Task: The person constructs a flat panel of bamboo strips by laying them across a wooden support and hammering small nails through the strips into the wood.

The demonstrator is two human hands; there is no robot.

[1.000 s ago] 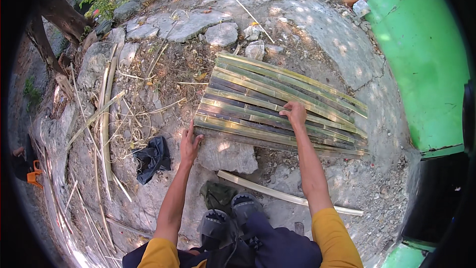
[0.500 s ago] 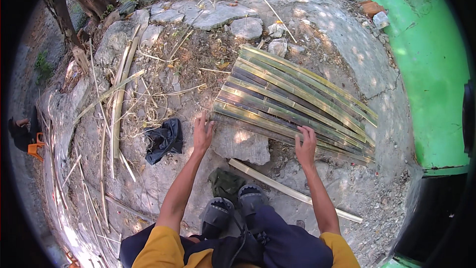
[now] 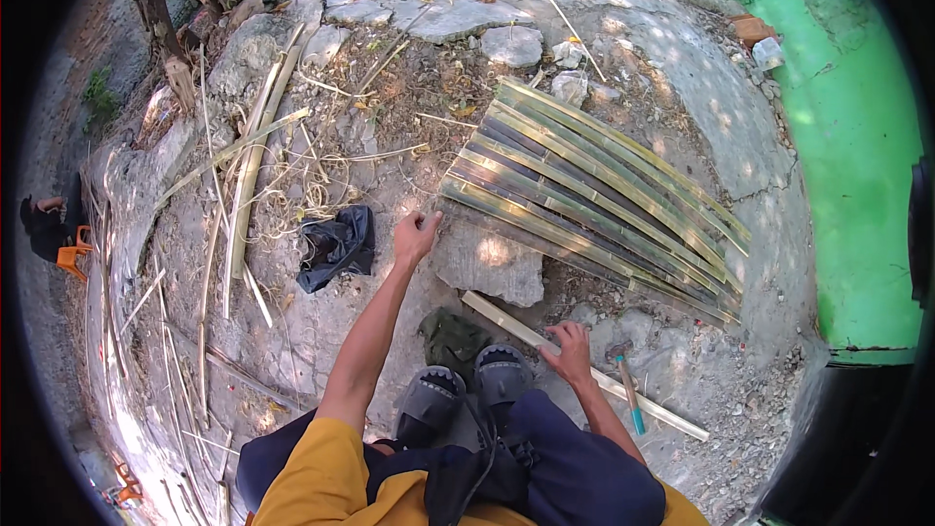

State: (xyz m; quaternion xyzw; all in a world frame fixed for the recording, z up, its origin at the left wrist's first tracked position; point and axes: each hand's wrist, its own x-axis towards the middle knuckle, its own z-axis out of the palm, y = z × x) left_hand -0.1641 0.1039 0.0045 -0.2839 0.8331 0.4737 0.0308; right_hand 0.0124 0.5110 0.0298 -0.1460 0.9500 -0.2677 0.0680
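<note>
My left hand [image 3: 416, 237] is beside the near left corner of a fan-shaped panel of split bamboo slats [image 3: 594, 200]. Its fingers are curled and pressed toward the thumb; anything between them is too small to make out. Lower down, my right hand [image 3: 568, 351] reaches over a long pale bamboo strip [image 3: 664, 416] lying on the ground, its fingers apart; I cannot tell whether they touch it. A hammer [image 3: 631, 397] with a teal and wood handle lies across that strip or just beside it, right of this hand. The panel's near left part rests by a flat concrete slab [image 3: 495, 268].
A black plastic bag [image 3: 336, 248] lies left of my left hand. Bamboo strips [image 3: 255, 166] and curled shavings [image 3: 297, 180] litter the left side. A dark green cloth [image 3: 453, 339] lies by my sandals. A person [image 3: 44, 229] is at the far left, near an orange chair [image 3: 75, 251].
My right hand has left the bamboo panel and moved down toward the strip, bringing the hammer into sight. My left hand has come off the panel's edge, its fingers now curled together.
</note>
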